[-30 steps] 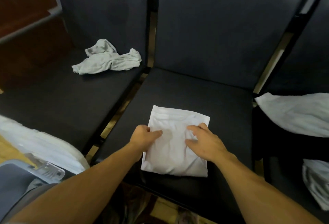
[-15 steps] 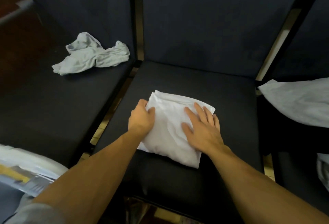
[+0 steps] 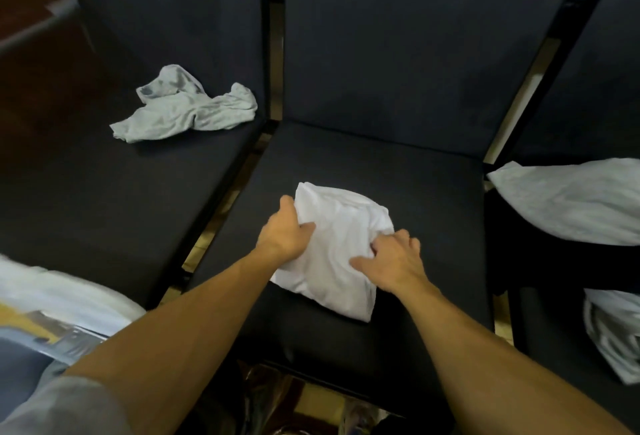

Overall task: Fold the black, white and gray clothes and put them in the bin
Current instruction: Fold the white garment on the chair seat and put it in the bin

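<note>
A folded white garment [image 3: 336,254] lies on the middle dark chair seat [image 3: 433,199]. My left hand [image 3: 285,232] grips its left edge, thumb on top and fingers curled under the cloth. My right hand [image 3: 391,260] clutches its right side, fingers bunching the fabric. A crumpled gray garment [image 3: 187,105] lies on the left chair seat [image 3: 104,192]. Part of a bin [image 3: 52,337] with white cloth in it shows at the lower left edge.
On the right chair lies a pale gray garment [image 3: 575,202], with another light cloth [image 3: 613,330] below it at the right edge. Narrow gaps with black frames separate the three chairs. Chair backs [image 3: 398,36] rise behind the seats.
My hands went from pressing flat on the white garment to closing on its two sides, and the cloth has bunched up and its left edge has lifted slightly.
</note>
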A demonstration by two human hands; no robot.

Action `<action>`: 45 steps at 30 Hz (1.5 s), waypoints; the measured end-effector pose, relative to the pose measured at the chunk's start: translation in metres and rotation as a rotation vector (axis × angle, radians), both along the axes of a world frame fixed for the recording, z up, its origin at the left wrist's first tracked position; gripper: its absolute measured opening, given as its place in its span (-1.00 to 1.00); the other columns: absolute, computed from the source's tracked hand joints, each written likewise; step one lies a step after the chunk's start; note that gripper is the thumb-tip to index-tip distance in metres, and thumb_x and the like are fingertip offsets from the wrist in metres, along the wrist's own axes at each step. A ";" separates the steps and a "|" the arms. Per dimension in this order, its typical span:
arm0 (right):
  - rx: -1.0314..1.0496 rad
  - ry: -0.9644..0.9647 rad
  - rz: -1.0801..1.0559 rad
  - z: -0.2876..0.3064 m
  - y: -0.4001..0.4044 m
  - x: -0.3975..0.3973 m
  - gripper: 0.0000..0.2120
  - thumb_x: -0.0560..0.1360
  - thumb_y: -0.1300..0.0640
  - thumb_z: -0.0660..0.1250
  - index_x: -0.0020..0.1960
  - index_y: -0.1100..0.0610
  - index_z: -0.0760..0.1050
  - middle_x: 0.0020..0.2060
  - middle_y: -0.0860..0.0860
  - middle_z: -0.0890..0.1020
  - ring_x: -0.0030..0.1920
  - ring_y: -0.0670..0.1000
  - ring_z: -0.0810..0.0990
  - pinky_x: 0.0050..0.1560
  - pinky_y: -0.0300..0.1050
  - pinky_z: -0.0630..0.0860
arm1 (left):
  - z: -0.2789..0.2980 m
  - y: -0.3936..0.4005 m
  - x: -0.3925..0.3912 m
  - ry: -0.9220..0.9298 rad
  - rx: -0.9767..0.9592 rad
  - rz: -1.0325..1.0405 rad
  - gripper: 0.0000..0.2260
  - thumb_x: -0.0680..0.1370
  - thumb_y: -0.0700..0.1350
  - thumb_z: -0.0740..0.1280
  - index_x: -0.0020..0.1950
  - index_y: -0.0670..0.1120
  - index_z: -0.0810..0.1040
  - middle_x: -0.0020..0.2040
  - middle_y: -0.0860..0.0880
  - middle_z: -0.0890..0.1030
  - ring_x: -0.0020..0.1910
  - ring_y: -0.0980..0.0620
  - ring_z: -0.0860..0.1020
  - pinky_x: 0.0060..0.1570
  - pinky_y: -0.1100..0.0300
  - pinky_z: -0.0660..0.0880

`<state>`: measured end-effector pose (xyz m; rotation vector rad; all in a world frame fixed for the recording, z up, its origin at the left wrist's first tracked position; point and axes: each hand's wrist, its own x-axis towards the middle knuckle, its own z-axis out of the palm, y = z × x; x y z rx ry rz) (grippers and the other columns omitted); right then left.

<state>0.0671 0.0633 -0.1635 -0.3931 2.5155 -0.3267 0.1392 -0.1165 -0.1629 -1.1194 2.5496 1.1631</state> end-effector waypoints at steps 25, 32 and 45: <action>-0.715 -0.188 0.510 0.221 -0.042 0.138 -0.03 0.43 -0.01 0.56 0.58 -0.33 -0.01 0.32 -0.32 0.28 0.26 -0.18 0.37 0.19 -0.19 0.42 | 0.229 -0.078 0.290 0.434 0.560 0.029 -0.20 0.48 -0.36 0.48 0.49 0.33 0.34 0.38 0.10 0.43 0.34 -0.08 0.49 0.34 -0.11 0.51; -0.574 -0.181 0.843 0.224 -0.118 0.177 0.14 0.38 -0.05 0.60 0.58 -0.37 -0.21 0.59 -0.24 0.07 0.52 -0.07 0.19 0.53 0.13 0.25 | 0.225 -0.095 0.391 0.398 0.333 0.096 -0.10 0.52 -0.41 0.41 0.62 0.26 0.10 0.42 0.14 0.37 0.33 0.10 0.47 0.17 0.27 0.55; -0.285 -0.353 1.276 0.067 -0.339 0.356 0.17 0.45 0.03 0.55 0.58 -0.27 -0.37 0.63 -0.11 -0.11 0.60 0.03 0.04 0.53 -0.01 0.17 | 0.046 -0.179 0.599 0.165 0.236 0.515 0.00 0.44 -0.17 0.51 0.52 0.51 -0.07 0.46 0.15 0.26 0.28 0.12 0.45 0.22 0.05 0.54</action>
